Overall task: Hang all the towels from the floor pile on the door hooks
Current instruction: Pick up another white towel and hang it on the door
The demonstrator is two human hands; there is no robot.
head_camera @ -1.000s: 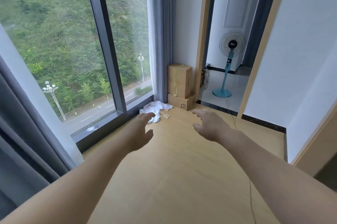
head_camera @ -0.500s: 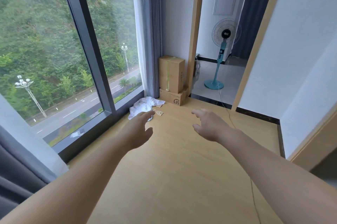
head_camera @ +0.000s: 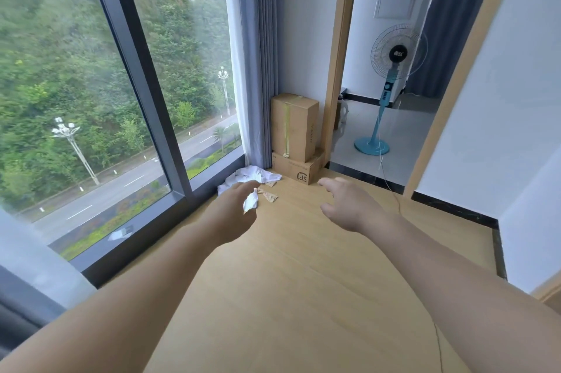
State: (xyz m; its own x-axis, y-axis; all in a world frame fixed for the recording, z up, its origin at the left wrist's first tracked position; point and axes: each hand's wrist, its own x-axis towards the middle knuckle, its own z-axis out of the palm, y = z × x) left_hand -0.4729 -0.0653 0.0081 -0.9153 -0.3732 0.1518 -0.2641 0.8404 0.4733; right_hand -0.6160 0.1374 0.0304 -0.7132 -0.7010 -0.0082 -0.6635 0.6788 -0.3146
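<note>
Head view:
- Left hand (head_camera: 233, 211): extended, fingers relaxed, holding nothing.
- Right hand (head_camera: 346, 205): extended, fingers loosely spread, holding nothing.
- White towels (head_camera: 247, 174): heaped on floor (head_camera: 303, 296) at far corner, below window (head_camera: 141, 78), beside stacked cardboard boxes (head_camera: 294, 130).
- Left hand overlaps towels; contact indeterminable.

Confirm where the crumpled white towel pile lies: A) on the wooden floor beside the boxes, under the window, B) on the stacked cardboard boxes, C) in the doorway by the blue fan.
A: the crumpled white towel pile lies on the light wooden floor beside the stacked cardboard boxes.
</note>
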